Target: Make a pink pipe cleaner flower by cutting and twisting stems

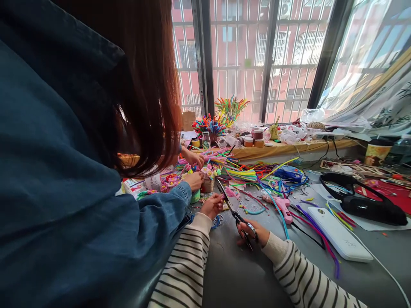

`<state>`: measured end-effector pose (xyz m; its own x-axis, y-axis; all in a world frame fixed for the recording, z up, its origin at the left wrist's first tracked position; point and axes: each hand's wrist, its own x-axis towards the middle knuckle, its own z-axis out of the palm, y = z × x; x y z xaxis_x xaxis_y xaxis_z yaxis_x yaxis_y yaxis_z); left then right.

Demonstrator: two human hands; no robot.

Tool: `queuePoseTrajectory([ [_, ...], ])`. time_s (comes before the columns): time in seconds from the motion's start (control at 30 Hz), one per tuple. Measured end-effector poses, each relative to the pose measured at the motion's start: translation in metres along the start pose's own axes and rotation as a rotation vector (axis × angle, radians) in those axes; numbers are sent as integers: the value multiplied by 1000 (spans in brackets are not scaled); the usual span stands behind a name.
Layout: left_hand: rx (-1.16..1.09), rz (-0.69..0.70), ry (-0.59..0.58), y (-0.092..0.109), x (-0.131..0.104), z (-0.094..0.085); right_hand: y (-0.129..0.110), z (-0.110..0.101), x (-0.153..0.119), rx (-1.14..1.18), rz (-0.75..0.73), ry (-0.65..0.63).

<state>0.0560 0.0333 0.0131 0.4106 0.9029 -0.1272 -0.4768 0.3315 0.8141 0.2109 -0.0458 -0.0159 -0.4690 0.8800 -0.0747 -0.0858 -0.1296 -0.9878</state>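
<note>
Black-handled scissors (235,212) are in my right hand (257,233), its fingers wrapped round the handles and the blades pointing up and away to the left. My left hand (212,207) is closed in a pinch right beside the blades. Whatever sits between its fingertips is too small to make out. Just beyond, a co-worker's two hands (193,181) touch a small basket (208,185) filled with little pastel flowers. Blue-handled scissors (217,221) lie on the table near my left wrist.
A pink glue gun (284,209), a white power bank (340,233) and a black headset-like object (362,194) lie to the right. Bundles of pipe cleaners (239,173) fill the back. The co-worker's denim sleeve (163,209) crowds my left side. Jars (257,136) line the sill.
</note>
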Motion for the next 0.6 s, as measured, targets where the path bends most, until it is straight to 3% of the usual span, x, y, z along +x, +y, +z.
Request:
queuePoseTrajectory([
  [0.17,25,-29,-16,2,2,-5,-4,-2,-3,90,8,-76],
  [0.6,32,-15,7,-6,4,7,4,2,4,-68,-47,153],
])
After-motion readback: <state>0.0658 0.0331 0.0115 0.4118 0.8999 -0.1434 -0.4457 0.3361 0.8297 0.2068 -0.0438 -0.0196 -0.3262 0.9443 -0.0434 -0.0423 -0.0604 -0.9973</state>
